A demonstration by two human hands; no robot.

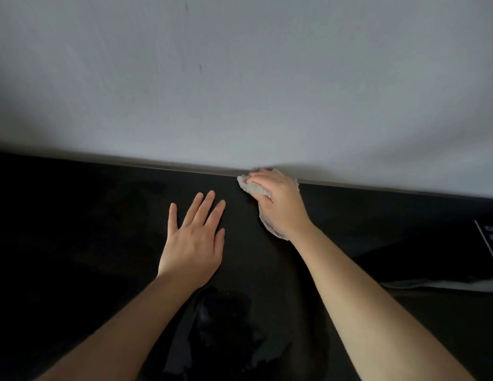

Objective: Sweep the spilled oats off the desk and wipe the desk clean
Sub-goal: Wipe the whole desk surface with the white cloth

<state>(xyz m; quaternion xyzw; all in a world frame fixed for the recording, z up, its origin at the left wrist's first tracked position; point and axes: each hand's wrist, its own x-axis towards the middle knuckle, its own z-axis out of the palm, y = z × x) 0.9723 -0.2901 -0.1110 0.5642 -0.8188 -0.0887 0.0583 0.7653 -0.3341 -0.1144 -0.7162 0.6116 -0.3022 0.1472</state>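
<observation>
My right hand (278, 207) presses the crumpled cloth (252, 188) against the desk (102, 215) at its far edge by the wall, fingers curled over it, while my left hand (194, 237) lies flat, fingers straight, nearer me.

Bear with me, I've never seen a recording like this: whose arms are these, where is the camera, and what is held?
There is no machine here. These are a person's two bare arms, seen by one wide-angle camera worn on their head, which looks forward and down. The dark surface is a desk, set against a pale wall. The left hand lies flat on the desk with its fingers straight, holding nothing. The right hand grips a pale crumpled cloth and presses it on the desk close to the wall. No oats can be made out on the dark top. At the right edge lies a dark thing with a white label, too blurred to read.
</observation>
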